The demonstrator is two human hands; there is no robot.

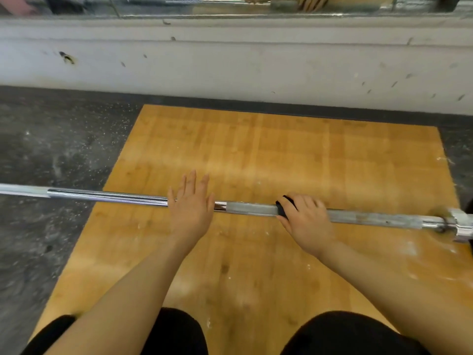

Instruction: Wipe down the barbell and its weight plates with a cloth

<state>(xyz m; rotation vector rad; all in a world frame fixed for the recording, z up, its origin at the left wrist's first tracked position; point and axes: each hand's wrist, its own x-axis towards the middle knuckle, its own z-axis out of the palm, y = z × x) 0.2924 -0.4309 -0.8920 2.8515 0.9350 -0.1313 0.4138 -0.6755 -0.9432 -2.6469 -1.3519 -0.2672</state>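
Clearly mid-job: the right hand (305, 219) curls its fingers round a black cloth (282, 207) wrapped on the barbell (250, 209), while the left hand (190, 203) lies flat on it, fingers straight. Chalky grey remains right of the cloth toward the collar (458, 224); the shaft left of the flat hand looks shiny. Plates are out of view. Both directions along the barbell are open; the wall (230, 62) stands well beyond it.

The bar (107, 196) is lying across a board (281, 155) from left to right, its left part reaching out over the floor (51, 144). The left hand (190, 204) is resting flat on the bar's middle, while the right hand (305, 217), further right, is holding a cloth (282, 207) on it. A collar (459, 225) is sitting at the bar's right end, and a wall (230, 62) is standing behind the board.
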